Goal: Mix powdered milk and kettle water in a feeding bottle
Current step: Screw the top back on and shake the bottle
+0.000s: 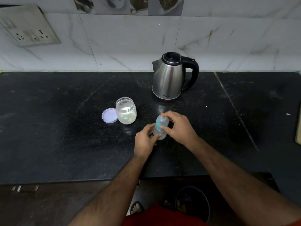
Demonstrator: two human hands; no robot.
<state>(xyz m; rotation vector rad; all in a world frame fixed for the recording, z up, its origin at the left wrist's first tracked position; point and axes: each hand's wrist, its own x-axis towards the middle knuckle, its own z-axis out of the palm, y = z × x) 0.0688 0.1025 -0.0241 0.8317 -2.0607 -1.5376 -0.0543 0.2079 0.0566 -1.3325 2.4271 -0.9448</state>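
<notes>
A: Two hands on one feeding bottle (160, 128), and we're right over them. The left hand (144, 141) comes up from below, fingers curled round the lower body of the bottle, thumb pressed on its near side.

B: And the right hand (178, 128) reaches in from the other side. We see its fingers bent and closed on the top part, forefinger arched over the clear cap, thumb on the teal collar.

A: Both forearms are bare and run up from the bottom edge, the right one at the steeper slant. The bottle stands nearly upright on the black counter (48, 128), tipped a little toward the kettle (169, 79).

B: Let's place it all by that kettle. The bottle sits in front of it, near but apart, on the side towards us.

A: Count with me: one steel kettle, black handle turned to the right, lid down.

B: One clear jar (126, 110) with white powder, open, in front of the kettle and to its left. A greenish thing lies in the powder; we cannot tell what it is.

A: One pale round lid (109, 115), flat on the counter, touching the jar on the side away from the kettle.

B: One socket plate (27, 26) on the tiled wall, far to the kettle's left.
</notes>
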